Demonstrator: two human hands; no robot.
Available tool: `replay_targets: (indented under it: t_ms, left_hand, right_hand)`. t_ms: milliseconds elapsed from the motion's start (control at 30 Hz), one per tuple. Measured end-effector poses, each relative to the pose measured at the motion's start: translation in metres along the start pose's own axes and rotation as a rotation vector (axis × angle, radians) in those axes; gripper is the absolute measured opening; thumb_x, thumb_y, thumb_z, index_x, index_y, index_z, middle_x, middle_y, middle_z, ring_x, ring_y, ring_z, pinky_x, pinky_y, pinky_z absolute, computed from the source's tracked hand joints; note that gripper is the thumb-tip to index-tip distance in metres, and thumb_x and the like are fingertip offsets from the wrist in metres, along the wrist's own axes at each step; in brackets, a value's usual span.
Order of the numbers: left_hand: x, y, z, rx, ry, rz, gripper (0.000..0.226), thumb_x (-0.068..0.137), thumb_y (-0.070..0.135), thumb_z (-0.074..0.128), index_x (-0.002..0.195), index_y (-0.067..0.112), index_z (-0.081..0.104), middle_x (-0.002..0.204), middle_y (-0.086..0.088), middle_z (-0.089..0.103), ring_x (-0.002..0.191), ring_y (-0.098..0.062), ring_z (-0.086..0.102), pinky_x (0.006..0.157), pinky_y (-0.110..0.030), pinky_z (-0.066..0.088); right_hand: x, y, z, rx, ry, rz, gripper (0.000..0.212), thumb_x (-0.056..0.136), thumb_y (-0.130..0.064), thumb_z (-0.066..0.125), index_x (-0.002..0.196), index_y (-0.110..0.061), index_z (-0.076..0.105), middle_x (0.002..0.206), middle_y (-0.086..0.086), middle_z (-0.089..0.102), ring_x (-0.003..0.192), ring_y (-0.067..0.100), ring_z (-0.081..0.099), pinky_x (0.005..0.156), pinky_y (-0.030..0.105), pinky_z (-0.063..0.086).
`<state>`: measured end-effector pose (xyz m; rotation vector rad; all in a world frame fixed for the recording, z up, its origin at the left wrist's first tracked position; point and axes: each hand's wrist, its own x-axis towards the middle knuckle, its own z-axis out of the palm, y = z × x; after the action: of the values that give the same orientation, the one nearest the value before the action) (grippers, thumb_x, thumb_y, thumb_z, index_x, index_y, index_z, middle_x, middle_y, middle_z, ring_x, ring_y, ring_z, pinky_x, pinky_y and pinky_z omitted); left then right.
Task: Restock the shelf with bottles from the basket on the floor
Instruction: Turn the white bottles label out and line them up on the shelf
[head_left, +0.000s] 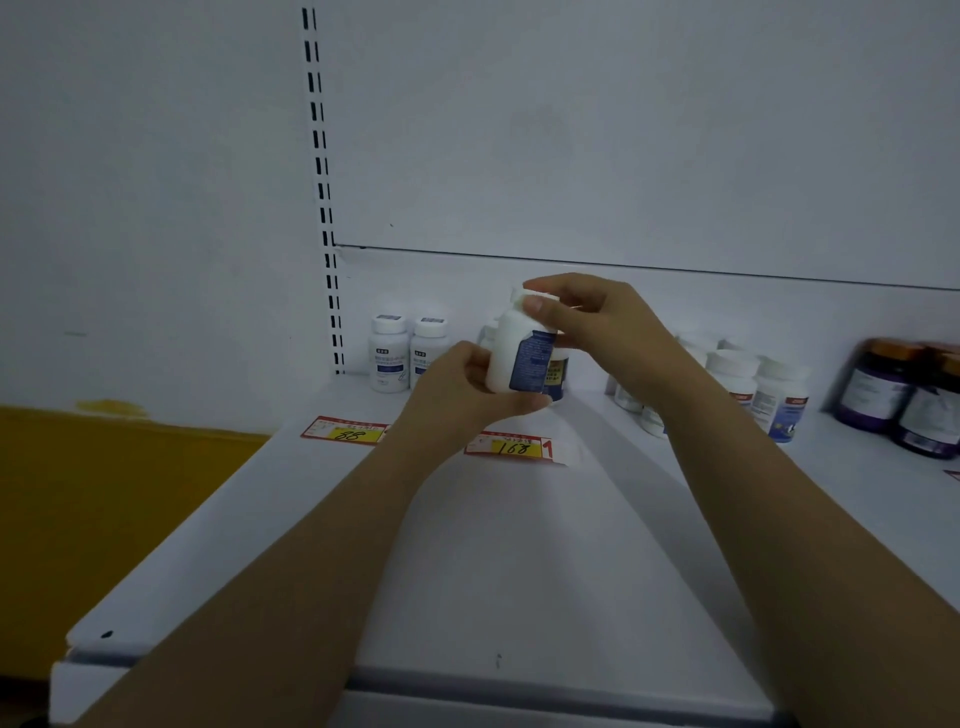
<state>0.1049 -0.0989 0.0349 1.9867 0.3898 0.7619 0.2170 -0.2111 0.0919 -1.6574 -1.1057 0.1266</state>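
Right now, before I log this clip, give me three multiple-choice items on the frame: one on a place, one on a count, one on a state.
1. Where on the shelf do the dark purple jars stand?
A) far left
B) far right
C) at the front edge

2. How many white bottles stand behind the tag marked 88?
A) two
B) five
C) none

3. What state is the held bottle in?
A) lying on the shelf
B) gripped by one hand only
C) off the shelf, gripped by the left hand and right hand

Answers:
1 B: the jars sit at the right edge of the view.
2 A: a pair stands side by side there.
3 C: the left hand holds its body while the right hand pinches its cap.
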Motion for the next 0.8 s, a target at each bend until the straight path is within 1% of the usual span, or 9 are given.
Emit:
replay_targets:
  t_ms: [100,167,333,400,433,500,567,667,800]
  left_hand:
    - [-0.002,0.001,-0.001,-0.030,-0.050,-0.001,0.049,0.073,0.028,0.078,0.114,0.016,0.053,0.103,0.006,0.062,0.084,-0.005,0.061,0.067,-0.010,0.049]
    - [-0.003,0.002,-0.002,-0.037,-0.069,0.006,0.046,0.075,0.025,0.076,0.115,0.018,0.054,0.104,0.006,0.062,0.084,-0.002,0.061,0.064,-0.007,0.048]
    - [-0.002,0.003,-0.002,-0.053,-0.093,-0.008,0.046,0.079,0.026,0.073,0.120,0.017,0.055,0.111,0.004,0.063,0.096,-0.010,0.061,0.072,-0.010,0.046]
    - [-0.002,0.003,-0.003,-0.071,-0.121,-0.017,0.040,0.079,0.025,0.072,0.115,0.022,0.055,0.109,0.006,0.063,0.095,-0.009,0.061,0.073,-0.011,0.047]
    - [-0.002,0.002,-0.003,-0.087,-0.133,-0.028,0.040,0.079,0.023,0.073,0.114,0.022,0.055,0.111,0.005,0.064,0.098,-0.010,0.062,0.078,-0.015,0.048]
    - [-0.001,0.001,-0.005,-0.132,-0.127,-0.042,0.044,0.075,0.016,0.076,0.113,0.021,0.056,0.114,0.003,0.066,0.102,-0.013,0.063,0.091,-0.027,0.050]
    - [0.000,-0.001,-0.006,-0.149,-0.067,-0.014,0.051,0.071,0.008,0.079,0.114,0.017,0.053,0.115,0.002,0.065,0.104,-0.016,0.063,0.094,-0.033,0.050]
    - [0.002,-0.002,-0.008,-0.112,-0.001,0.049,0.057,0.070,0.005,0.079,0.118,0.016,0.049,0.114,0.007,0.060,0.103,-0.012,0.059,0.084,-0.021,0.049]
    - [0.002,-0.001,-0.007,-0.111,-0.025,0.064,0.052,0.069,0.008,0.080,0.112,0.016,0.052,0.103,0.010,0.063,0.088,-0.003,0.062,0.071,-0.008,0.051]
  right_hand:
    - [-0.001,-0.001,-0.002,0.015,-0.018,-0.001,0.031,0.089,-0.030,0.063,0.118,-0.020,0.065,0.111,0.008,0.066,0.100,0.019,0.066,0.092,0.036,0.054]
    - [-0.001,-0.001,-0.001,0.025,-0.012,0.002,0.030,0.087,-0.030,0.066,0.115,-0.020,0.066,0.111,0.015,0.065,0.099,0.022,0.066,0.091,0.036,0.055]
    - [-0.002,-0.002,-0.001,0.026,-0.001,0.005,0.030,0.084,-0.033,0.068,0.110,-0.018,0.067,0.113,0.025,0.059,0.102,0.030,0.064,0.088,0.034,0.056]
    - [-0.002,-0.002,-0.001,0.020,0.004,0.016,0.033,0.082,-0.035,0.070,0.110,-0.019,0.066,0.113,0.022,0.061,0.101,0.028,0.064,0.089,0.037,0.056]
    - [-0.002,-0.002,-0.002,0.014,0.001,0.019,0.033,0.081,-0.036,0.071,0.110,-0.021,0.066,0.112,0.018,0.062,0.099,0.026,0.065,0.090,0.038,0.055]
    - [-0.002,-0.004,-0.004,-0.002,-0.051,0.007,0.032,0.080,-0.033,0.072,0.110,-0.026,0.064,0.112,0.004,0.062,0.098,0.015,0.064,0.086,0.030,0.055]
    - [-0.003,-0.009,-0.006,-0.025,-0.173,-0.030,0.037,0.079,-0.023,0.073,0.113,-0.030,0.061,0.113,-0.008,0.062,0.100,0.006,0.061,0.080,0.020,0.054]
    - [-0.005,-0.012,-0.004,-0.076,-0.265,-0.083,0.043,0.076,-0.014,0.075,0.113,-0.029,0.060,0.113,-0.014,0.063,0.107,0.007,0.059,0.085,0.024,0.053]
    - [-0.004,-0.010,-0.004,-0.046,-0.220,-0.091,0.036,0.081,-0.019,0.072,0.114,-0.029,0.062,0.111,-0.012,0.065,0.105,0.007,0.061,0.085,0.025,0.053]
